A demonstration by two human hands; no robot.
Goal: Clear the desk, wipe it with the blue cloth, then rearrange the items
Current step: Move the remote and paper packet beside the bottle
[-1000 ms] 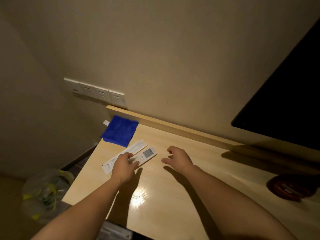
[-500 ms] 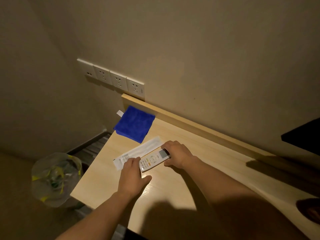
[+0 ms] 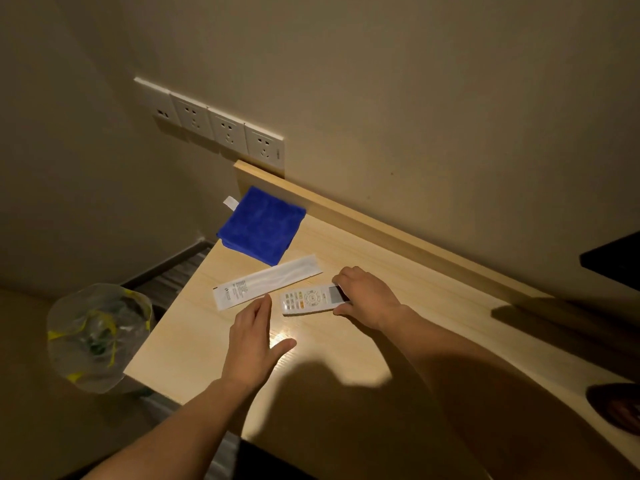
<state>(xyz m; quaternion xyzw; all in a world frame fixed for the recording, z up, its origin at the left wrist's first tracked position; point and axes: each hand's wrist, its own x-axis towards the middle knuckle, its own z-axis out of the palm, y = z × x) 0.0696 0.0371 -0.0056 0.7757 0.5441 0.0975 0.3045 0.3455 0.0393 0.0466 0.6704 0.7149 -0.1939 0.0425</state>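
A folded blue cloth [image 3: 261,225] lies at the far left corner of the light wooden desk [image 3: 346,348]. In front of it a long white paper sleeve [image 3: 266,282] lies flat. A white remote control [image 3: 310,299] rests on the desk beside the sleeve. My right hand [image 3: 367,297] grips the remote's screen end, fingers curled over it. My left hand [image 3: 251,344] hovers open just left of the remote, fingertips near the sleeve's edge, holding nothing.
A bin lined with a clear bag [image 3: 98,336] stands on the floor left of the desk. Wall sockets [image 3: 221,128] sit above the desk's raised back edge. A dark screen corner [image 3: 613,258] and a dark round object [image 3: 620,407] are at the right.
My left hand has let go of the remote and drawn back open. My right hand reached over and closed on the remote's screen end. The remote has turned and shifted right.
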